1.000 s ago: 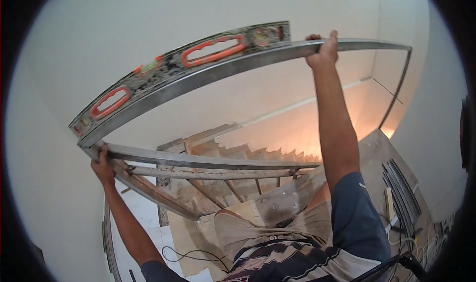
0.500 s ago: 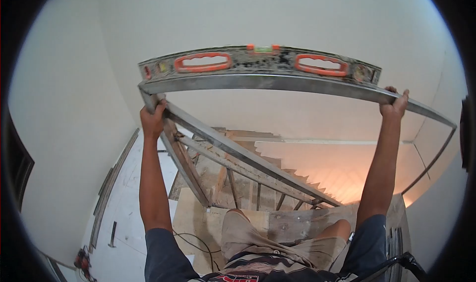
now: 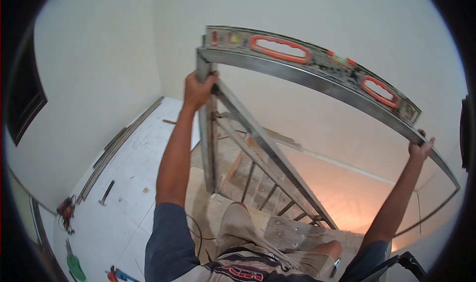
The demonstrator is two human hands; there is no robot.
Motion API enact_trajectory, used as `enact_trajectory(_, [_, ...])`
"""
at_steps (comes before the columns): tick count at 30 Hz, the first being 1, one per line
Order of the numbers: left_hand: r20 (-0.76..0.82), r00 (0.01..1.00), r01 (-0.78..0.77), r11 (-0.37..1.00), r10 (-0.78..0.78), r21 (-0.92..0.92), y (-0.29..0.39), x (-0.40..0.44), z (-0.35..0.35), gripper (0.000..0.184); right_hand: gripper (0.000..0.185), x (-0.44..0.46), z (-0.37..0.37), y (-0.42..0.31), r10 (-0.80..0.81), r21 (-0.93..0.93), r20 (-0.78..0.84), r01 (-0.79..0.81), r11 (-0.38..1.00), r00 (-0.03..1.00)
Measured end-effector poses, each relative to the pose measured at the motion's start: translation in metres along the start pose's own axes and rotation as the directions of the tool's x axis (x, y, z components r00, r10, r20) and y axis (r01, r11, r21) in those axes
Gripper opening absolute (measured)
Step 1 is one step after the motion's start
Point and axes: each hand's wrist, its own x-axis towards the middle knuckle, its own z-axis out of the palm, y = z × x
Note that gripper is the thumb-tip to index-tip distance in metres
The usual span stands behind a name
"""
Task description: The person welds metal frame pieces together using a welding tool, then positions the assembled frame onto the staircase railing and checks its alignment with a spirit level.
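My left hand (image 3: 200, 89) is wrapped round the top of an upright metal post (image 3: 210, 148), just under the corner where it meets a long metal tube (image 3: 297, 75). My right hand (image 3: 421, 147) grips that tube near its far right part, fingers over and under it. A spirit level (image 3: 321, 63) with orange-rimmed handle holes lies along the tube's top, between the two hands. The vial is too small to read. From near the left corner a diagonal metal rail (image 3: 267, 143) slopes down to the right, with short bars below a second rail.
Wooden stairs go down beyond the frame, beside a lit wall. On the white floor at left lie a hammer (image 3: 106, 193), a red power tool (image 3: 65, 213), a green-bodied tool (image 3: 74, 267) and long metal strips (image 3: 119, 145). A black cable (image 3: 200, 236) curls near my legs.
The view has swung left and tilted, so the frame and level appear further right and slanting down to the right. Both hands keep their hold. More tools show on the floor at left.
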Motion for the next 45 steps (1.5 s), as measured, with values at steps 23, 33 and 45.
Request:
enact_trajectory(23, [-0.061,0.998,-0.027,0.993,0.020,-0.118,0.006,0.000,0.015,0.026,0.055,-0.118,0.058,0.025,-0.182,-0.127,-0.064,0.173,0.977,0.981])
enact_trajectory(33, [-0.077,0.997,-0.027,0.995,0.020,-0.093,0.016,-0.002,0.018,0.025,0.066,-0.137,0.059,0.031,-0.228,-0.102,-0.011,0.226,0.969,0.973])
enact_trajectory(45, [-0.083,0.995,-0.063,0.994,0.056,-0.087,0.004,0.001,0.019,0.025,0.067,-0.127,0.040,0.029,-0.178,-0.099,0.060,0.184,0.978,0.982])
